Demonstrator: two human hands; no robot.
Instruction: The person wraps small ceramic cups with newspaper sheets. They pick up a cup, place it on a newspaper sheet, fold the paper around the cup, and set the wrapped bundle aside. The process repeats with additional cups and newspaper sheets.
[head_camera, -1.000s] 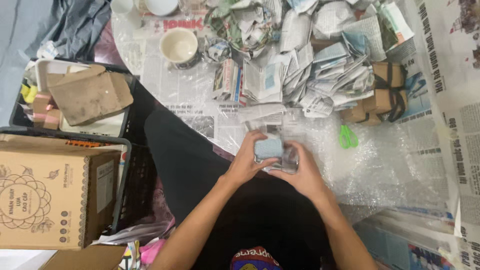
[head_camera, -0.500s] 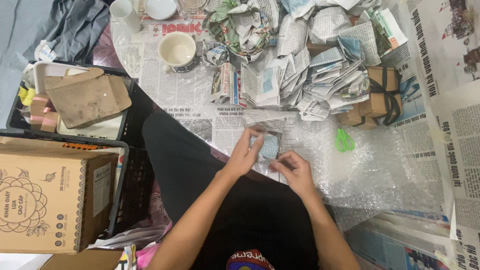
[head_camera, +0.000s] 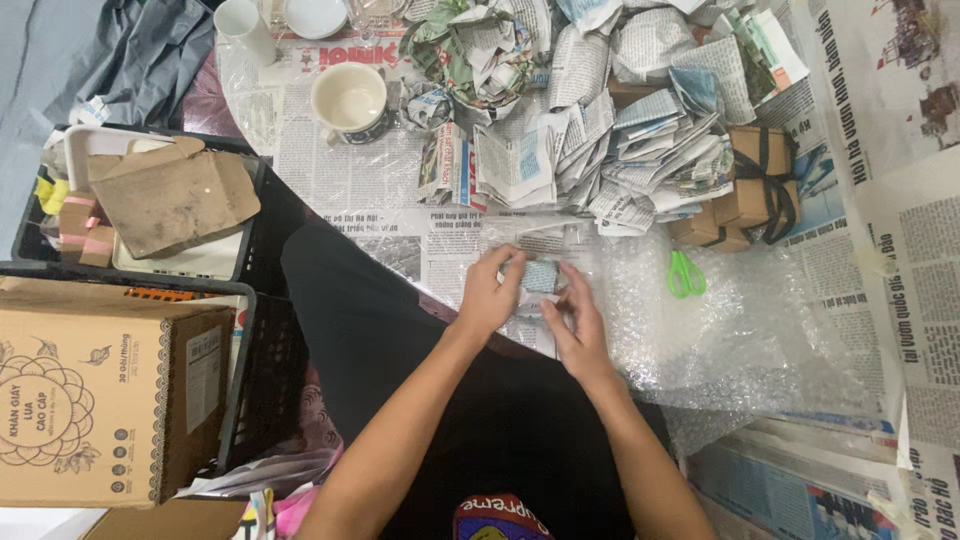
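My left hand (head_camera: 490, 295) and my right hand (head_camera: 578, 322) are both closed around a small bluish item wrapped in bubble wrap (head_camera: 540, 277), held low over the newspaper-covered floor in front of my lap. The left fingers press on its left side, the right fingers pinch its right edge. A large sheet of clear bubble wrap (head_camera: 720, 330) spreads out to the right of my hands. Green scissors (head_camera: 685, 274) lie on that sheet, a little right of the item.
A heap of crumpled newspaper bundles (head_camera: 600, 120) fills the area ahead. A white cup (head_camera: 349, 100) stands to its left. Brown boxes tied with black strap (head_camera: 750, 195) sit at the right. A black crate with cardboard (head_camera: 170, 200) and a printed carton (head_camera: 100, 400) stand at my left.
My hands lowered the wrapped item from above my lap down to the floor and shifted their grip around it.
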